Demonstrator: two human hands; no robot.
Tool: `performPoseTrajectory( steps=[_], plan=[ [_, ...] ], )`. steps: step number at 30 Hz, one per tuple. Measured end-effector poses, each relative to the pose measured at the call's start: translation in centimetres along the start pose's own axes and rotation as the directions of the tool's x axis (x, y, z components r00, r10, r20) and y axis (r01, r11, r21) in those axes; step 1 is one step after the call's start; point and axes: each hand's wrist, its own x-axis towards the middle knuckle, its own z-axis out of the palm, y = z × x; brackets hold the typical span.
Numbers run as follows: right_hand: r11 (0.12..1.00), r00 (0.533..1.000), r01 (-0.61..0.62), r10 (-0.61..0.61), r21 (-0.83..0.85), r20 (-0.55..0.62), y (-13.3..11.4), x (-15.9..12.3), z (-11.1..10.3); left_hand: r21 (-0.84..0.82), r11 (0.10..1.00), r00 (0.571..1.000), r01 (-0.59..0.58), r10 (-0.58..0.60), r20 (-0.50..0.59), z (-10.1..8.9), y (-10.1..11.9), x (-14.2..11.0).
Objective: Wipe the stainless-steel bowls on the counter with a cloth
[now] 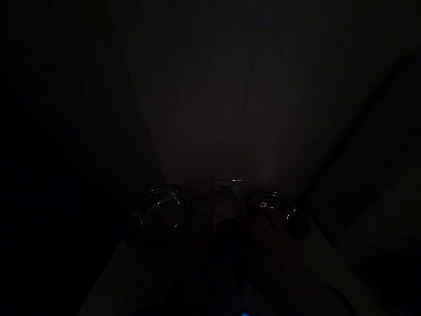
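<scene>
A pale object (226,208) sits just left of the right hand (266,232).

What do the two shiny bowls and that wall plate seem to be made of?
The left bowl and right bowl look like polished metal, perhaps stainless steel: bright, sharp glints run along their curves. The wall plate may be smooth plastic, judging by its straight, glinting top edge, but it's too dark to be sure.
</scene>
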Motion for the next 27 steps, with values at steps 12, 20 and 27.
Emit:
performPoseTrajectory(
  steps=[12, 20, 27],
  plan=[
    [0.991, 0.994, -0.106, 0.105, 0.079, 0.013, 0.9, -0.2, 0.6, 0.001, 0.999, 0.999, 0.035, -0.035, -0.011, 0.0, -0.1, 0.0],
    [0.988, 0.989, -0.149, 0.148, 0.045, 0.015, 2.4, -0.6, 1.0, -0.004, 0.999, 0.999, 0.039, -0.039, -0.007, -0.1, -0.1, -0.4],
    [0.981, 0.989, -0.125, 0.111, 0.149, 0.101, 0.6, -0.1, 0.2, -0.014, 0.999, 0.999, 0.037, -0.038, -0.026, 0.0, 0.0, 0.4]
  ],
)
